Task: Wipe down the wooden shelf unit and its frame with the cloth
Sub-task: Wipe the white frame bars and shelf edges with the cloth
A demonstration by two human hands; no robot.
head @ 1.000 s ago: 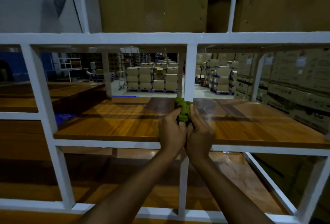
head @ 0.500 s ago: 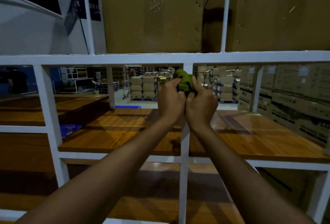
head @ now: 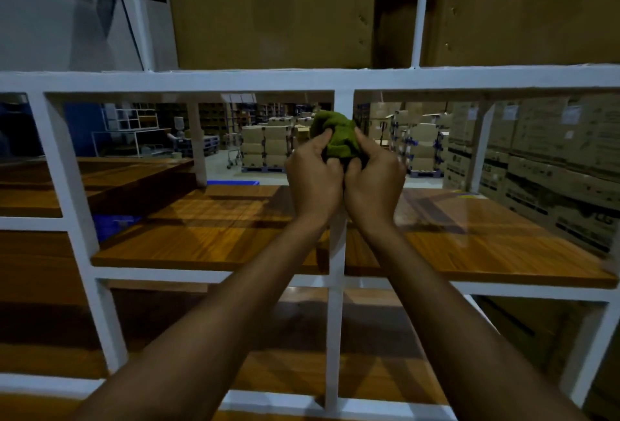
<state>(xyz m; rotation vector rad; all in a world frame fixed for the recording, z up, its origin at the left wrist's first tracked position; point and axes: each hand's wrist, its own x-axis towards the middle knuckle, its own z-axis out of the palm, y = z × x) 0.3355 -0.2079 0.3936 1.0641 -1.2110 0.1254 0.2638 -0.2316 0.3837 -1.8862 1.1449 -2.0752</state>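
Climbed since a second ago: both grips and cloth, from board level up the centre upright to just under the top rail.

Shelf [head: 201,236]: broad wooden boards, rigid and fixed, nothing to lift; likely takes firm pressure without giving. Frame [head: 235,80]: white painted rails and uprights, stiff and narrow-faced, probably best wiped by wrapping round each bar rather than rubbing flat. Boxes [head: 268,7] stacked on the level above, close against the top rail; heavy-looking, better left alone.

Left grip [head: 315,179] and right grip [head: 374,182] side by side, touching, each clamped on the cloth with thumb and curled fingers. Cloth [head: 337,137]: small, green, bunched into a wad, held in front of the centre upright near its top; cannot tell whether wrapped round the bar or only pressed to it. Soft, light and floppy by the look, apt to trail a loose edge; safest taken by the bulk of the wad, folds gathered in, as now. Small enough for one grip alone, probably, freeing the other.
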